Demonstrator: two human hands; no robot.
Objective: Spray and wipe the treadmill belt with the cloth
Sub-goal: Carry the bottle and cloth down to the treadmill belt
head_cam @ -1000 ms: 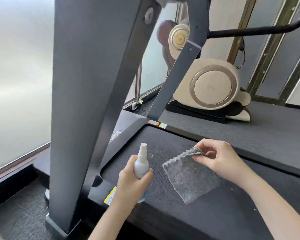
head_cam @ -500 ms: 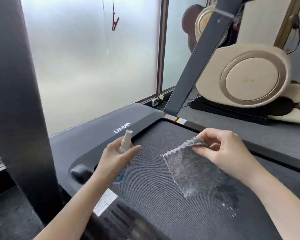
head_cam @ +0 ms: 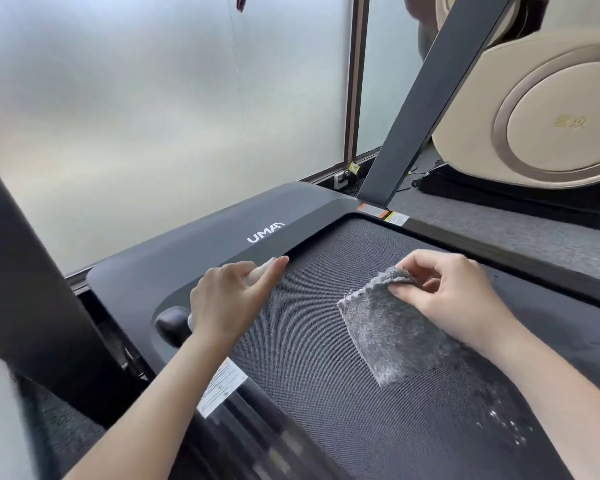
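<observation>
The dark woven treadmill belt [head_cam: 309,341] fills the lower middle of the view. My left hand [head_cam: 229,303] grips the small white spray bottle [head_cam: 258,271] near the belt's front left corner; only its pale top shows past my fingers. My right hand [head_cam: 444,299] pinches the upper corner of the grey fluffy cloth [head_cam: 388,337], which hangs down flat over the belt. Wet spray droplets [head_cam: 503,420] glisten on the belt to the lower right of the cloth.
The black motor cover [head_cam: 222,244] with a white logo lies ahead of the belt. Dark treadmill uprights rise at the left [head_cam: 32,289] and upper right [head_cam: 426,98]. A cream massage chair [head_cam: 551,116] stands at right. Frosted glass [head_cam: 153,116] is behind.
The view has swung left and closer to the belt. My left hand has tilted the bottle forward and lower toward the belt's front edge. My right hand still holds the cloth in the same place.
</observation>
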